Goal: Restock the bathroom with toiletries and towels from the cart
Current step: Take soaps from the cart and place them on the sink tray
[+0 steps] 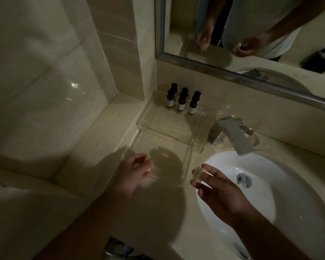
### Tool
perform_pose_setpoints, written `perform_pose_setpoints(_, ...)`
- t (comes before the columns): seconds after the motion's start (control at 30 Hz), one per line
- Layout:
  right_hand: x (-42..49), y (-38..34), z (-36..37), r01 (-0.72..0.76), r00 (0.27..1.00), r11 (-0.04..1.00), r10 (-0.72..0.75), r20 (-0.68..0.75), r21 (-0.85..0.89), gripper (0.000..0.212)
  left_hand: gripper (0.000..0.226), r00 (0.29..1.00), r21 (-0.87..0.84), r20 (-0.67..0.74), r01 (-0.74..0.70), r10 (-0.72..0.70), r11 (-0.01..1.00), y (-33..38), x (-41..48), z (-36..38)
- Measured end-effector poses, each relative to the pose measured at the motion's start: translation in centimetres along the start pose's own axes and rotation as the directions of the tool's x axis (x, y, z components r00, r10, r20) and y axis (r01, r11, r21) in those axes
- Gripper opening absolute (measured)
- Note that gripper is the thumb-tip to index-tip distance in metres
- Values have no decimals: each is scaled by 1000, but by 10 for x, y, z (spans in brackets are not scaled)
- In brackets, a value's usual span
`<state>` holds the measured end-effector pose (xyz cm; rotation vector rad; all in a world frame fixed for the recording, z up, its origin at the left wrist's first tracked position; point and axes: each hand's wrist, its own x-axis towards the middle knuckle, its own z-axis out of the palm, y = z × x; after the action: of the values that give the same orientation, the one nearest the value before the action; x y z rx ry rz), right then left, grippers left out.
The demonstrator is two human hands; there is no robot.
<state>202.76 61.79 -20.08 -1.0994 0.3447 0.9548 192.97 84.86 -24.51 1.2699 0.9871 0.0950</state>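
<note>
Dim beige stone counter runs along the wall in front of me, with my arms casting shadows over it. Nearest, my right hand hangs above the left rim of the white sink, pinching a small round soap between thumb and fingertips. My left hand hovers at the near left corner of the clear tray, fingers loosely curled; I cannot tell whether it holds anything or touches the tray. That tray sits on the counter just left of the sink. At its far end a row of small dark bottles with pale labels stands upright. To their right, a chrome faucet reaches over the sink. Beyond, the mirror reflects both hands.
</note>
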Motion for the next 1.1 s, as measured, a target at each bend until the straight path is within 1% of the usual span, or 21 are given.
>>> perform_pose_setpoints(0.03,2,0,1,0,1000,1000,0,3,0,43,31,994,170,-44,-91,100,981,6,9,0)
perform_pose_setpoints(0.07,4,1,1,0,1000,1000,0,5,2,42,34,980,326,-64,-157,187,932,10,20,2)
perform_pose_setpoints(0.13,6,1,0,3,1000,1000,-4,3,6,42,42,946,525,-60,-240,318,816,17,41,10)
perform_pose_setpoints(0.23,8,2,-5,19,1000,1000,-19,-2,-8,42,54,891,681,-56,-297,451,670,19,73,22)
perform_pose_setpoints(0.33,12,-1,-12,35,999,999,-36,-34,-30,42,49,863,823,-32,-264,505,504,18,95,31)
perform_pose_setpoints(0.4,13,-4,-16,31,998,999,-34,-54,-42,42,47,847,889,-11,-236,532,393,18,102,34)
perform_pose_setpoints(0.43,14,-6,-18,30,997,999,-33,-64,-42,43,46,843,907,-1,-226,539,356,17,105,35)
perform_pose_setpoints(0.6,17,-8,-24,12,994,1000,-15,-106,-28,43,50,804,935,10,-218,594,279,14,109,35)
perform_pose_setpoints(0.7,22,-7,-18,0,994,999,-4,-108,-37,51,50,766,959,32,-204,642,196,15,110,32)
perform_pose_setpoints(0.73,24,-6,-16,4,994,999,-8,-106,-42,53,50,761,965,30,-192,648,181,15,111,30)
perform_pose_setpoints(0.8,28,-6,-9,8,994,998,-15,-108,-59,47,50,761,972,27,-171,648,160,14,113,29)
perform_pose_setpoints(0.87,32,-6,-2,11,994,996,-20,-104,-86,43,50,768,972,25,-169,640,165,14,114,30)
perform_pose_setpoints(0.93,35,-6,4,14,994,992,-27,-103,-124,43,50,777,962,17,-184,630,201,16,114,31)
perform_pose_setpoints(1.0,39,-6,10,15,995,985,-33,-99,-170,38,49,775,944,10,-215,631,249,16,111,29)
perform_pose_setpoints(1.1,52,-4,20,-1,996,973,-19,-84,-232,27,42,775,896,-45,-248,631,369,14,97,19)
